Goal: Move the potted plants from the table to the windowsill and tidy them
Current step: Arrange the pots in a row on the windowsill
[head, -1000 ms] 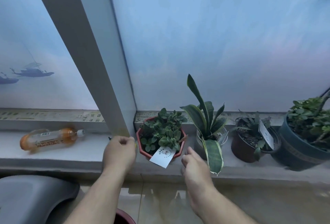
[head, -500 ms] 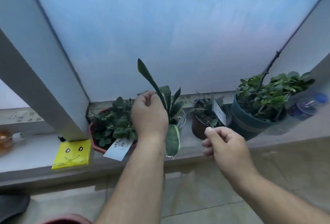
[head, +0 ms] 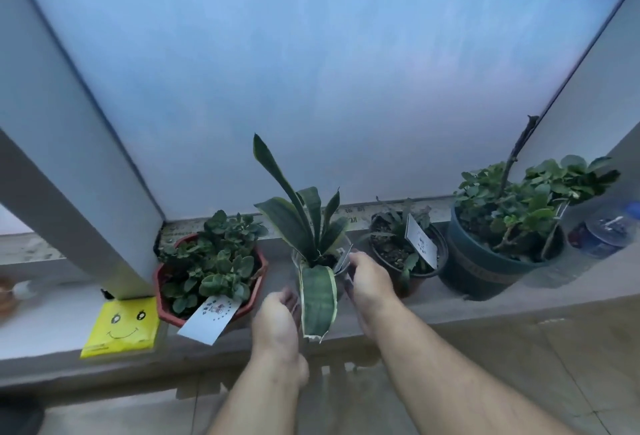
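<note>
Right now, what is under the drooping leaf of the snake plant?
Under the drooping leaf the front of the snake plant's pot is covered. The left hand and right hand flank it. The windowsill edge shows below the tip.

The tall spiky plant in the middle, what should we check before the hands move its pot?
1. Both hands at the pot: ok. The left hand and right hand flank the snake plant pot.
2. Firm grip: cannot tell; the fingers are hidden behind the pot.
3. Pot upright on the windowsill: ok.
4. Drooping leaf clear of the hands: not ok; it hangs over the sill edge between them.
5. Space beside it: not ok; the red pot and brown pot stand close.
</note>
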